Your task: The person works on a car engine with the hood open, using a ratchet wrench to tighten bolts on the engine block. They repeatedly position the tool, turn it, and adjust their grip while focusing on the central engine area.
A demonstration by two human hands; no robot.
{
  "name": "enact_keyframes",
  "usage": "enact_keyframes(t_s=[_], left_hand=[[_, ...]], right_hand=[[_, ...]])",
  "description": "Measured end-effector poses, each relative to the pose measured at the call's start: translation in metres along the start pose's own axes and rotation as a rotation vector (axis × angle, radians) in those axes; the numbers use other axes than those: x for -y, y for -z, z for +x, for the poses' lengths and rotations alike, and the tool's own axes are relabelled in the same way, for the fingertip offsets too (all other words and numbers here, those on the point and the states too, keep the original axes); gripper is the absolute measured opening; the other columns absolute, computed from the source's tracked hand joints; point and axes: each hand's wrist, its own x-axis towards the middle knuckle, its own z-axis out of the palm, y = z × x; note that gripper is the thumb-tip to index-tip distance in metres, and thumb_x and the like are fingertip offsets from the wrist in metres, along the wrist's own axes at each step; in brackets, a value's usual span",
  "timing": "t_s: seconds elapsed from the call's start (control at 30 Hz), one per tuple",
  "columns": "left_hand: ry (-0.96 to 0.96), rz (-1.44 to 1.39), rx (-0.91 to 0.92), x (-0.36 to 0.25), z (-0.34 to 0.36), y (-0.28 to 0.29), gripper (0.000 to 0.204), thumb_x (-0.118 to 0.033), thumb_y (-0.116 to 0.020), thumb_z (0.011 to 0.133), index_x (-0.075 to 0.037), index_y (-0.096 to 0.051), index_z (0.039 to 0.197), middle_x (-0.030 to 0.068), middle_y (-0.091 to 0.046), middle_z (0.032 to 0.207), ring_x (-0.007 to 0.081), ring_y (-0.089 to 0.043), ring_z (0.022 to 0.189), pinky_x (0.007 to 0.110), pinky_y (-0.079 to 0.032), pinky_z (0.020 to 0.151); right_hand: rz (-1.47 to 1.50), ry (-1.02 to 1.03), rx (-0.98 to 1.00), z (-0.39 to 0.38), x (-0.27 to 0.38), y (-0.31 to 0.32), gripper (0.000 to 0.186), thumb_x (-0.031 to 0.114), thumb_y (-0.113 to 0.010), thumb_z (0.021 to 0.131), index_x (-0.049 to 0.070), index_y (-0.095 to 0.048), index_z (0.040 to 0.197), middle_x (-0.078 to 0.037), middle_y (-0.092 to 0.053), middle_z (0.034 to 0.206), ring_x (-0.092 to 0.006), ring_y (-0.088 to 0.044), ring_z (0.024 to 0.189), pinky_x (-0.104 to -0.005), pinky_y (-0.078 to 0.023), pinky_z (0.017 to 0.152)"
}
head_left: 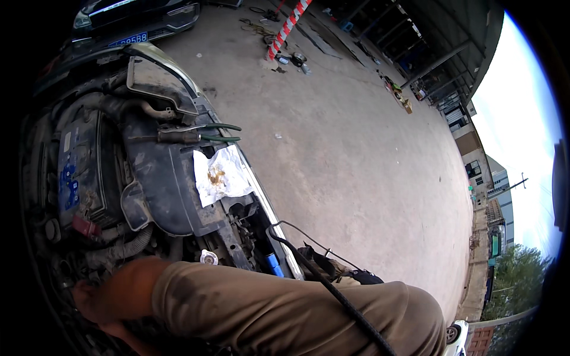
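My right arm, in a brown sleeve, reaches across the bottom of the view into a car's engine bay. My right hand (88, 301) is down among dark engine parts at the lower left; its fingers are blurred and hidden. Just below it, part of my left hand (113, 328) shows, fingers out of sight. A ribbed hose (133, 243) and a dark red cover (86, 226) beside the battery (86, 163) lie nearest the hands. What either hand touches is not visible.
Green-handled pliers (221, 127), a dark tool handle (178, 137) and stained white paper (221, 175) rest along the front of the bay. A round metal cap (209, 257) and blue cylinder (274, 265) are nearer. A black cable (332, 288) crosses my sleeve. Beyond stands a striped pole (289, 29).
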Motion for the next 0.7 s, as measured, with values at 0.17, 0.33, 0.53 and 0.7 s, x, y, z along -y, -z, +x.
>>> enact_keyframes(t_s=[0.17,0.33,0.53,0.7], left_hand=[[0.004,-0.004,-0.022,-0.002,-0.005,0.004,0.030,-0.023,-0.063,0.089,0.001,-0.066,0.107,0.0095,-0.068,0.104,0.0148,-0.060,0.092,0.034,-0.049,0.078],[-0.008,-0.004,0.004,-0.008,-0.008,-0.005,0.031,-0.023,-0.064,0.088,0.001,-0.066,0.107,0.0084,-0.068,0.104,0.0139,-0.060,0.093,0.034,-0.049,0.079],[-0.006,0.005,-0.061,0.003,-0.013,0.012,0.031,-0.023,-0.065,0.088,0.001,-0.066,0.107,0.0072,-0.068,0.104,0.0128,-0.060,0.095,0.033,-0.049,0.079],[-0.107,-0.171,-0.032,0.008,-0.012,0.012,0.026,-0.019,-0.063,0.089,0.002,-0.065,0.103,0.0062,-0.069,0.102,0.0113,-0.059,0.094,0.032,-0.048,0.078]], right_hand=[[-0.026,0.013,0.000,0.005,0.003,0.003,0.021,0.023,-0.059,0.086,0.015,-0.073,0.099,-0.003,-0.070,0.104,-0.0200,-0.066,0.096,-0.0433,-0.050,0.065],[-0.015,-0.012,-0.015,-0.008,0.002,0.003,0.020,0.022,-0.060,0.085,0.015,-0.073,0.098,-0.002,-0.070,0.104,-0.0197,-0.066,0.095,-0.0431,-0.050,0.064],[-0.061,0.035,-0.039,0.007,0.016,0.000,0.019,0.022,-0.060,0.084,0.015,-0.073,0.097,-0.002,-0.071,0.102,-0.0192,-0.066,0.094,-0.0428,-0.050,0.063],[0.169,-0.091,-0.044,0.051,0.008,-0.011,0.014,0.019,-0.065,0.079,0.016,-0.075,0.088,-0.002,-0.072,0.093,-0.0181,-0.068,0.089,-0.0418,-0.053,0.059]])
